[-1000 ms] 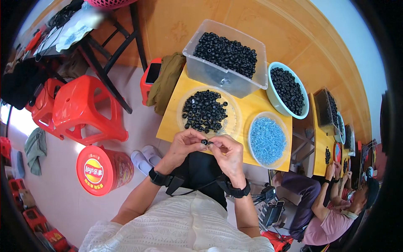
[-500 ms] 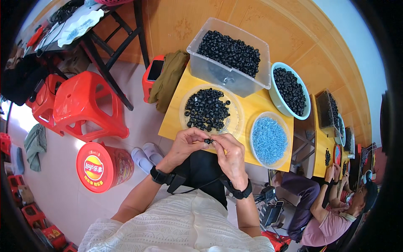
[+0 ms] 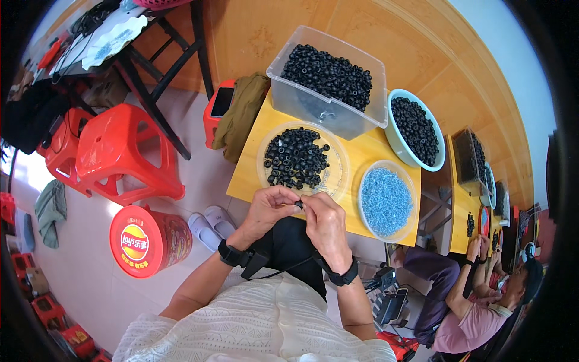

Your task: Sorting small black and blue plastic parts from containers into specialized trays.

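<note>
My left hand (image 3: 269, 208) pinches a small black ring-shaped plastic part (image 3: 298, 205) between thumb and fingertips, above my lap at the table's near edge. Against the part's right side are the closed fingertips of my right hand (image 3: 327, 224); whether they also hold a tiny piece is hidden. Just beyond both hands lies a shallow round tray (image 3: 339, 175) with many such black parts (image 3: 295, 158). To the right, a round clear tub holds a heap of small, light-blue translucent pieces (image 3: 386, 202).
A clear plastic bin (image 3: 319, 108) and a pale green bowl (image 3: 401, 145), both full of black parts, stand at the back of the yellow table (image 3: 247, 175). Red stools (image 3: 111, 148) and a red bucket (image 3: 139, 241) are at left. Another person (image 3: 470, 314) works at right.
My right hand has shifted slightly left and its fingers have closed in over the black part, which now shows less. My left hand stays nearly still.
</note>
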